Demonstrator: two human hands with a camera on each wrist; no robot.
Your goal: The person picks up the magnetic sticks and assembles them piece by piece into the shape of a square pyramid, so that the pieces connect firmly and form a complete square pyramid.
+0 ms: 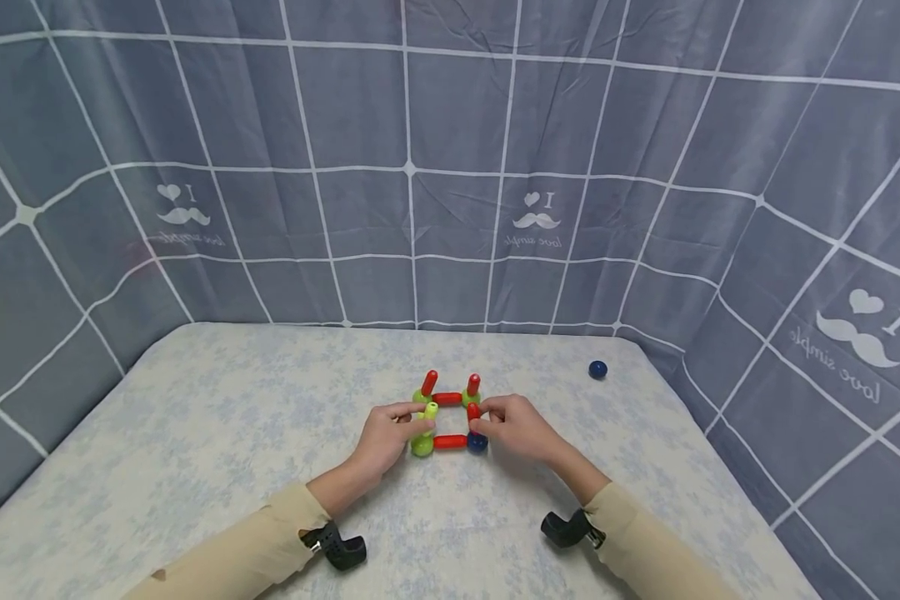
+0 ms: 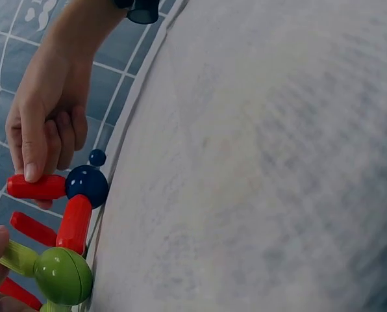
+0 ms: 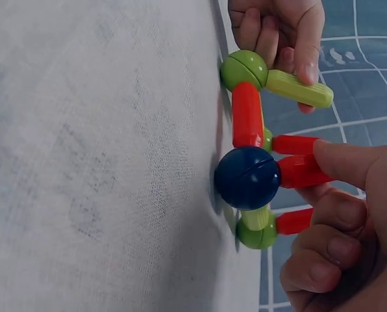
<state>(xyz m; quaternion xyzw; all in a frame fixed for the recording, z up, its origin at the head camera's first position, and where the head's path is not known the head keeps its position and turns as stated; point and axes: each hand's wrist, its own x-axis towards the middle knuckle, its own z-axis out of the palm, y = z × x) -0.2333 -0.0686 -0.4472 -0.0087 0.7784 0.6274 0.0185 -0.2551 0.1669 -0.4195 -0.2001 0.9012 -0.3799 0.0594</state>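
Observation:
A small frame of balls and rods sits on the table; a red rod (image 1: 450, 442) joins its front pair of balls. My left hand (image 1: 385, 437) pinches a yellow-green rod (image 3: 320, 95) between thumb and fingers; that rod stands on the front-left green ball (image 2: 64, 276). At the front right, my right hand (image 1: 520, 429) grips an upright red rod (image 3: 297, 171), whose lower end meets a navy ball (image 3: 247, 177). Behind, two more red rods stand up from green balls, one at back left (image 1: 430, 383). Another red rod (image 1: 447, 399) lies between them.
A loose navy ball (image 1: 597, 369) lies towards the table's back right corner. The table (image 1: 270, 400) has a pale, blue-patterned cloth. A grey-blue curtain (image 1: 457, 208) with white lines hangs behind it and along both sides.

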